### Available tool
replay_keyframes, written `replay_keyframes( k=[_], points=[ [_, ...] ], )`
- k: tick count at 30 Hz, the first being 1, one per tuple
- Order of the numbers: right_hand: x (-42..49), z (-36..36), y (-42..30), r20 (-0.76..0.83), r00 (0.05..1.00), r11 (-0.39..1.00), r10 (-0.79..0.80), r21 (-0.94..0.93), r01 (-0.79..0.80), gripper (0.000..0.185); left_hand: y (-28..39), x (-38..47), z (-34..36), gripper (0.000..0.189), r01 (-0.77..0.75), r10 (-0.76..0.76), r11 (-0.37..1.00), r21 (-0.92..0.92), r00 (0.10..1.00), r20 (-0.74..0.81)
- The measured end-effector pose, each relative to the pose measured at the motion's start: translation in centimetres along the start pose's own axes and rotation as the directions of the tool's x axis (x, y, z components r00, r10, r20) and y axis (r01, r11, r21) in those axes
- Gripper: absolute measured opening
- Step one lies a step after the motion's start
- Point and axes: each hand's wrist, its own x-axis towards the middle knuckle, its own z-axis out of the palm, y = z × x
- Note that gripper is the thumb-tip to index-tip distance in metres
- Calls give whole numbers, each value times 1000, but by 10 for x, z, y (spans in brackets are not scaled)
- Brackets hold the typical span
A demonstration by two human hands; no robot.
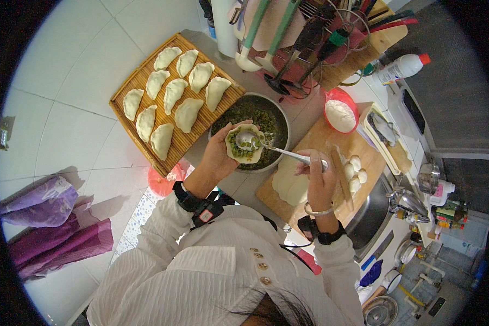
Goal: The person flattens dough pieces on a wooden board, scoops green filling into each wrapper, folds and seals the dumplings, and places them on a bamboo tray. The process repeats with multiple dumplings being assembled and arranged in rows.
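On the palm of my left hand [218, 153] lies a round dough wrapper [245, 159] with chopped green filling [237, 151] on it. My right hand [321, 173] grips the handle of a metal spoon [295, 155], whose bowl rests on that filling. Beneath the wrapper stands a metal bowl [286, 122] of green filling. A bamboo tray [126, 133] with several folded dumplings [186, 115] is at the upper left and overlaps the bowl's rim. Flat dough wrappers [291, 183] lie on a wooden board [309, 136], beside a rolling pin [342, 178] and several small dough balls [354, 174].
A red bowl of flour [341, 114] sits at the board's upper edge. Utensils hang from a crowded rack [301, 49] beyond the metal bowl. To the board's right is a sink [366, 218]. Purple cloths [65, 240] hang at the left.
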Motion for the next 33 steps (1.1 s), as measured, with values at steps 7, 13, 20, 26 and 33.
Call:
replay_keyframes(
  k=[7,13,20,26,33],
  points=[
    [2,-18,16,-169,985,999,-29,14,32,36,9,-3,-22,45,16,-11,997,-81,997,70],
    [23,-11,124,30,989,954,148,-269,-134,30,12,-8,0,43,62,-56,992,-109,997,54],
    [17,3,22,340,744,521,-575,-549,654,26,11,-23,42,47,150,-136,984,-92,980,144],
    [27,8,-4,532,524,388,-665,-355,851,29,2,-28,60,50,197,-184,979,-43,959,215],
    [36,18,-20,405,627,587,-665,-234,775,25,0,-44,81,45,137,-158,976,170,980,119]
  ],
)
